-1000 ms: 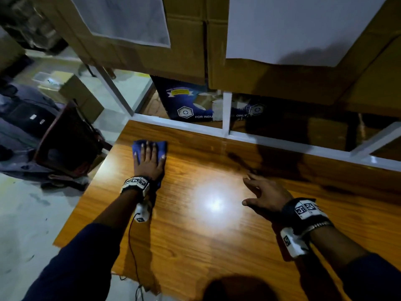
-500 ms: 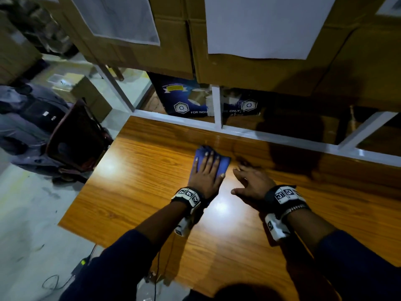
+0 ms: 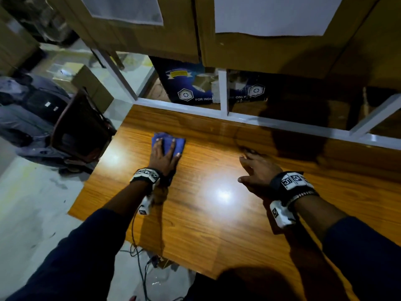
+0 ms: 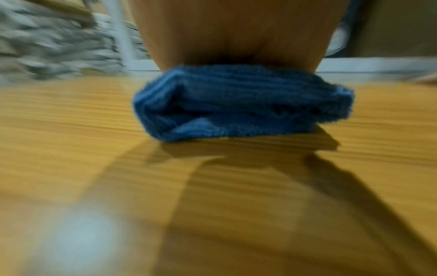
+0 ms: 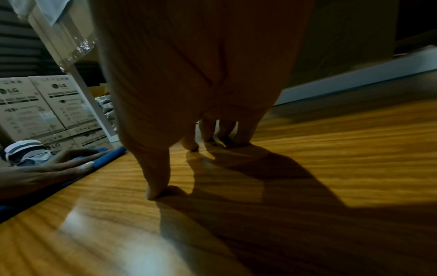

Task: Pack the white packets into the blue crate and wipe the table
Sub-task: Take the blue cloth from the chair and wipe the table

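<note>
A folded blue cloth [image 3: 167, 142] lies on the glossy wooden table [image 3: 217, 224], left of centre and near the far edge. My left hand [image 3: 164, 158] presses flat on it with straight, spread fingers. The left wrist view shows the cloth [image 4: 241, 104] bunched under the palm [image 4: 236, 31]. My right hand [image 3: 259, 173] rests on the bare wood well to the right, fingers extended, fingertips [image 5: 156, 192] touching the surface, holding nothing. The right wrist view catches the left hand [image 5: 47, 173] and the cloth's edge [image 5: 108, 156]. No white packets or blue crate are in view.
A white window frame [image 3: 238, 116] runs along the table's far edge, with cardboard boxes and a dark blue carton [image 3: 188, 83] behind the glass. A dark chair [image 3: 80, 127] stands off the left edge. Cables [image 3: 141, 257] trail on the floor. White LG cartons [image 5: 47, 104] are stacked far left.
My left hand swept the cloth right, up close to the right hand, then back left to where it is now. The right hand has stayed resting on the table.
</note>
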Tool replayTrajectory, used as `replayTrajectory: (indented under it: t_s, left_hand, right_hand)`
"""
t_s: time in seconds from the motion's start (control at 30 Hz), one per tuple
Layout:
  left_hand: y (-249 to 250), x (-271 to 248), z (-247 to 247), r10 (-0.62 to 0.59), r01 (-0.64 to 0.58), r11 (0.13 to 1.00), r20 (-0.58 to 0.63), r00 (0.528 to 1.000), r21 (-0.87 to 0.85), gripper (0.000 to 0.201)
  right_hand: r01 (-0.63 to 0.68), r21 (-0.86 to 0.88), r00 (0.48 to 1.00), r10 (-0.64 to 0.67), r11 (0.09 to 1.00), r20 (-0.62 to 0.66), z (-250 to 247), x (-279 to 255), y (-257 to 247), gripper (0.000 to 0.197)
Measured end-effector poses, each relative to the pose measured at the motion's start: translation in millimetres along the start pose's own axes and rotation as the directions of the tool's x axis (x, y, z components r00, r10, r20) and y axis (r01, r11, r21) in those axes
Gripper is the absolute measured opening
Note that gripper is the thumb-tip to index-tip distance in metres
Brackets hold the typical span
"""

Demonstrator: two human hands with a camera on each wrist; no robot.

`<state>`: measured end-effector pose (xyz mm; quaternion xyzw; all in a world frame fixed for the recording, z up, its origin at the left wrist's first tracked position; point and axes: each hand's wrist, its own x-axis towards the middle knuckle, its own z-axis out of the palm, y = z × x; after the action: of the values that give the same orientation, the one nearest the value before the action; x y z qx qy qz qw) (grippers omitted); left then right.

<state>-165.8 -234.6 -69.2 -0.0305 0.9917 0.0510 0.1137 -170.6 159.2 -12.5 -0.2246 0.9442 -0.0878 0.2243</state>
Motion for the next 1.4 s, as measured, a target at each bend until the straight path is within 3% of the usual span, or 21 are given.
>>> replayTrajectory:
  t_s: [0.13,0.33,0.53,0.7,0.87,1.0,1.2,1.33,1.4]
  left_hand:
    - [-37,7,-30,-0.053,0.048,0.996,0.056,0.997,0.079,0.076]
    - [-38,6,-64,0.024,-0.044,0.996,0.229,0.973,0.079,0.067]
    - [34,-19,-53,0.156,-0.212,0.97,0.366,0.917,0.117,0.096]
    - [123,-38,-31,0.319,-0.364,0.925,0.294,0.901,0.112,0.091]
    - [170,-51,-12,0.331,-0.349,0.936,0.224,0.917,0.049,0.08]
    - [122,-48,-5,0.301,-0.289,0.953,0.212,0.93,-0.088,0.081]
    - [-17,-58,-18,0.045,-0.019,0.992,0.201,0.979,-0.128,0.086]
    - [-111,-62,-33,-0.11,0.139,0.983,0.219,0.97,-0.122,0.088]
    - [-134,-66,-36,-0.137,0.173,0.977,0.25,0.958,-0.128,0.088]
  right_hand:
    - [-0.029,0.043,0.999,0.028,0.999,0.035,-2,2,-2,0.088]
    - [-0.082,0.066,0.995,0.078,0.994,0.056,-4,6,-7,0.091]
    - [-0.116,0.08,0.991,0.11,0.99,0.073,-2,8,-9,0.091]
    - [-0.107,0.105,0.993,0.1,0.989,0.062,4,6,-4,0.094]
    - [-0.087,0.065,0.994,0.081,0.994,0.078,7,7,-5,0.095]
    - [-0.078,0.049,0.994,0.074,0.996,0.082,5,7,-6,0.094]
    - [-0.072,-0.004,0.993,0.072,0.997,0.097,5,5,-13,0.093]
    - [-0.089,0.013,0.99,0.087,0.996,0.112,2,2,-19,0.093]
    - [-0.093,0.011,0.989,0.091,0.996,0.118,1,2,-19,0.092]
